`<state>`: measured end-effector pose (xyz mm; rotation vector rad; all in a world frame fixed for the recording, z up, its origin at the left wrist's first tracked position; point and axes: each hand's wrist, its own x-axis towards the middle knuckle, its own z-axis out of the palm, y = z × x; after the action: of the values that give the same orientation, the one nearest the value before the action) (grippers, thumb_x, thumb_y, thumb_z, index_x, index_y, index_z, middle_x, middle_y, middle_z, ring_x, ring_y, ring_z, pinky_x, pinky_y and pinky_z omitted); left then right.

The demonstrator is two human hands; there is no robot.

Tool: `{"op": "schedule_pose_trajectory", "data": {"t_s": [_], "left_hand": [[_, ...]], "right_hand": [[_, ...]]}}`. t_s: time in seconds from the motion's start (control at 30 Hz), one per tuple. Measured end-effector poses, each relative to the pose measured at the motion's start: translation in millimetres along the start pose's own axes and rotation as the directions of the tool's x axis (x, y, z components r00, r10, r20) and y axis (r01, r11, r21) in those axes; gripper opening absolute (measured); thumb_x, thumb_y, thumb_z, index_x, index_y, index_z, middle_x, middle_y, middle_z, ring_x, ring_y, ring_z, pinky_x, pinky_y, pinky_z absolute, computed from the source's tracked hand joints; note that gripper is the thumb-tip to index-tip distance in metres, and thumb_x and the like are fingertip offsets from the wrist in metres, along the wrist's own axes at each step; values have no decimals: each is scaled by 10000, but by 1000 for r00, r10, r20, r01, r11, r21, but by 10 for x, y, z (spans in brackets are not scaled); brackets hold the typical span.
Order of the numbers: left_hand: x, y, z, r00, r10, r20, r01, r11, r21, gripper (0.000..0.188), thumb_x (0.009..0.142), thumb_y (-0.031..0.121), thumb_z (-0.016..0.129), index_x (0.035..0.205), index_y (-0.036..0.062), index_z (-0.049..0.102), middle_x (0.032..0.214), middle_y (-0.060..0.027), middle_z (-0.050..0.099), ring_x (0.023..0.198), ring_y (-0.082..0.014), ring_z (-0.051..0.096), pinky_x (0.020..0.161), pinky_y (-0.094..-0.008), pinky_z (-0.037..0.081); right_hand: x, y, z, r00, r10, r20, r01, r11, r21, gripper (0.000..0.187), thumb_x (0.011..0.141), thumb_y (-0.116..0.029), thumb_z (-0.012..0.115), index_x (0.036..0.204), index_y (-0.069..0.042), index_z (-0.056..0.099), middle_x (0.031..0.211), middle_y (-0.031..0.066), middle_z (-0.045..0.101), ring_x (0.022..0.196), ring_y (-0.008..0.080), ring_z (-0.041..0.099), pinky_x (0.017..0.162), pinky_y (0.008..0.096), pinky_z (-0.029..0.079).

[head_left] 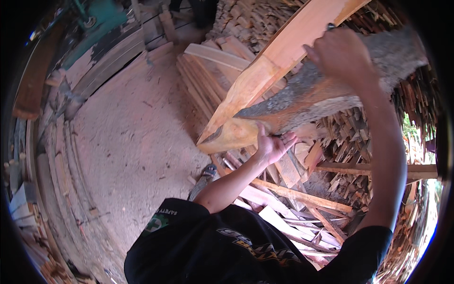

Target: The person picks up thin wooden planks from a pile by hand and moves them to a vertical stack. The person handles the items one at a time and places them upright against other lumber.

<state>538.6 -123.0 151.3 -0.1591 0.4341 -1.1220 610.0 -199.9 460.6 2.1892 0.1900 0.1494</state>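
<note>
I hold a long rough slab of wood [265,75] with a pale sawn face and grey bark [321,92] on its underside; it slants from the lower middle up to the top right. My left hand [272,144] grips it from underneath near the low end. My right hand [338,54] clasps the bark edge higher up, arm stretched out. The slab is off the ground, above a heap of offcuts.
A heap of wood scraps and slats [307,199] lies under the slab and to the right. Stacked planks [208,71] stand behind. Sawdust-covered ground [132,142] spreads to the left, bordered by boards [52,161] and a green machine [101,19]. My sandalled foot [203,175] stands by the heap.
</note>
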Motion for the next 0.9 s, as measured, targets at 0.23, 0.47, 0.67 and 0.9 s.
{"op": "schedule_pose_trajectory", "data": {"t_s": [0.23, 0.47, 0.67, 0.9], "left_hand": [[607, 612, 51, 989, -145, 36, 134, 966, 220, 905, 767, 808, 332, 1115, -15, 475, 927, -168, 601, 866, -302, 612, 906, -447, 475], [798, 1542, 186, 646, 633, 425, -555, 8, 832, 220, 864, 212, 660, 951, 45, 548, 814, -73, 592, 729, -125, 592, 620, -241, 468], [1412, 2201, 722, 721, 268, 639, -426, -556, 713, 416, 862, 219, 642, 1170, -16, 488, 1125, -226, 561, 1052, -318, 554, 870, -384, 436], [1920, 2081, 683, 729, 237, 642, -195, -827, 527, 437, 850, 179, 623, 1227, 23, 466, 1136, -227, 539, 1045, -419, 490, 876, -477, 401]], "right_hand": [[926, 169, 561, 983, 23, 181, -34, 998, 59, 473, 936, -302, 425, 571, -79, 629, 562, 80, 611, 584, 239, 622, 625, 382, 486], [1444, 383, 1186, 987, 46, 157, -67, 989, 129, 342, 883, -235, 471, 644, -81, 662, 682, 94, 654, 667, 231, 648, 647, 380, 509], [1785, 502, 1380, 978, 72, 194, -108, 977, 184, 155, 792, -184, 575, 785, -120, 716, 821, 57, 698, 768, 211, 672, 669, 358, 524], [1556, -6, 1954, 979, 174, -103, -130, 933, 336, 414, 794, -170, 588, 1207, -178, 562, 1195, 82, 554, 1024, 198, 587, 1021, 454, 306]]}}
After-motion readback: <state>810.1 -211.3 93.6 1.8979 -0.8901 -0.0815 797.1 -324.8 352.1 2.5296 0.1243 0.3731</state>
